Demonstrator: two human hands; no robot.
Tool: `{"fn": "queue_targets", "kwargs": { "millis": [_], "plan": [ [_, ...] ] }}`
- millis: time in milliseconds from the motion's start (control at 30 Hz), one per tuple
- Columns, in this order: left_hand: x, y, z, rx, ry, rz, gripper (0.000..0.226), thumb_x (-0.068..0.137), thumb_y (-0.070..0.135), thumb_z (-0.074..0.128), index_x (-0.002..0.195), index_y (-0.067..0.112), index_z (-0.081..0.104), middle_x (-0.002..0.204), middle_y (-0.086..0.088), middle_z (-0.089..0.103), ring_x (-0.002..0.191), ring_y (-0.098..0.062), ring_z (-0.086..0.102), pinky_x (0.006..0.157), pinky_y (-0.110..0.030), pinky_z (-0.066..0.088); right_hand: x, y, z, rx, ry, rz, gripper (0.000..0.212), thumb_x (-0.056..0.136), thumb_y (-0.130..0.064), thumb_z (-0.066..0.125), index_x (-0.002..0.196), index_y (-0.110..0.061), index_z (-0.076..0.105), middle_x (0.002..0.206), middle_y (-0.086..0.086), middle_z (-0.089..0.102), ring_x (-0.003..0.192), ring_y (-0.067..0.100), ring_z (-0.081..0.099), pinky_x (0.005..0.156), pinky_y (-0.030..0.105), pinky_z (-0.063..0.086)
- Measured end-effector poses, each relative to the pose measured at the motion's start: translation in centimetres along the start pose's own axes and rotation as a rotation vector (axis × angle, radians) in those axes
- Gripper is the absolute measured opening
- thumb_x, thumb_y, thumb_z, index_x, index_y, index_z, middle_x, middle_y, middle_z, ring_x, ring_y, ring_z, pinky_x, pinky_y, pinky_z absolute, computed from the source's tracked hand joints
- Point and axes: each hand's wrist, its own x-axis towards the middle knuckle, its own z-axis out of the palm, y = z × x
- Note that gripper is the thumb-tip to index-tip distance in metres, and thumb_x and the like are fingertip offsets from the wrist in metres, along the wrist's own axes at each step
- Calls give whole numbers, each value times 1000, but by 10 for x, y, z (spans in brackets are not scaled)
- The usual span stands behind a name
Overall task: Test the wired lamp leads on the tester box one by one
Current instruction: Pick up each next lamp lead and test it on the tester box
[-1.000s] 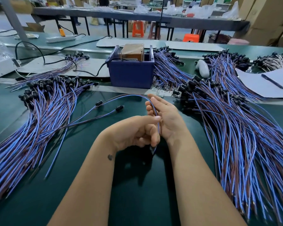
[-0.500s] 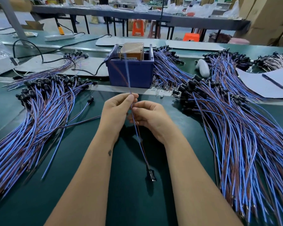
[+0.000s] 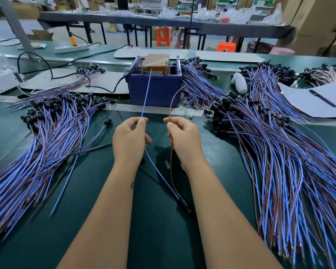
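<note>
My left hand (image 3: 130, 139) pinches the blue wire (image 3: 146, 95) of one lamp lead, and its free end points up toward the tester box (image 3: 154, 90). My right hand (image 3: 184, 141) pinches the same lead's brown wire (image 3: 173, 100), which curves up toward the box's right side. Both wires run down between my forearms to the lead's black lamp holder (image 3: 184, 204) on the green table (image 3: 159, 239). The tester box is dark blue with a brown block and upright pins on top, straight ahead of my hands.
A large pile of blue and brown leads (image 3: 37, 144) lies on the left, a bigger pile (image 3: 279, 152) on the right. Two loose leads (image 3: 93, 138) lie left of my hands. Paper with a pen (image 3: 322, 98) and a white object (image 3: 240, 84) sit far right.
My hands have moved apart, splitting the lead's two wires. The blue and brown ends now stand separately, raised toward the tester box. The lamp holder stays on the table between my forearms.
</note>
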Motion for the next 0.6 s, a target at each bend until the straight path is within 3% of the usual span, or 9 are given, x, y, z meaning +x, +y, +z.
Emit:
{"fn": "queue_targets", "kwargs": {
  "millis": [233, 300, 367, 433, 500, 600],
  "plan": [
    [5, 0, 4, -16, 13, -3, 23, 100, 28, 46, 102, 22, 68, 43, 10, 48, 43, -3, 43, 67, -27, 50, 4, 2, -4, -56, 90, -121, 29, 95, -9, 50, 118, -18, 66, 54, -15, 35, 46, 3, 33, 48, 14, 32],
    [7, 0, 5, -49, 8, -35, 24, 100, 23, 44, 99, 20, 68, 43, 11, 46, 42, -3, 40, 68, -28, 49, 4, 3, -4, -70, 93, -127, 30, 95, -9, 50, 119, -18, 67, 54, -16, 37, 46, 2, 34, 49, 13, 32],
    [9, 2, 5, -97, 10, -75, 25, 99, 19, 43, 99, 19, 68, 44, 12, 44, 43, -4, 37, 69, -28, 48, 4, 3, -3, -76, 77, -124, 31, 95, -9, 49, 120, -16, 66, 62, -4, 47, 49, 2, 36, 51, 13, 34],
    [10, 3, 6, -144, 21, -99, 25, 98, 15, 43, 100, 18, 68, 46, 12, 42, 43, -4, 35, 63, -23, 44, 4, 3, -3, -92, 64, -115, 32, 96, -9, 49, 122, -14, 66, 81, 13, 64, 55, 1, 43, 56, 12, 40],
    [10, 5, 5, -175, 39, -93, 25, 97, 13, 43, 100, 17, 68, 46, 10, 41, 41, -3, 33, 50, -15, 36, 5, 4, -3, -116, 63, -108, 32, 96, -9, 49, 123, -13, 66, 100, 13, 68, 60, 6, 50, 61, 9, 42],
    [10, 7, 4, -197, 50, -62, 26, 98, 12, 44, 101, 20, 68, 48, 8, 40, 41, -3, 33, 44, -11, 32, 5, 4, -2, -146, 59, -94, 32, 96, -9, 49, 123, -12, 66, 102, 10, 69, 62, 3, 50, 60, 8, 42]
  ]
}}
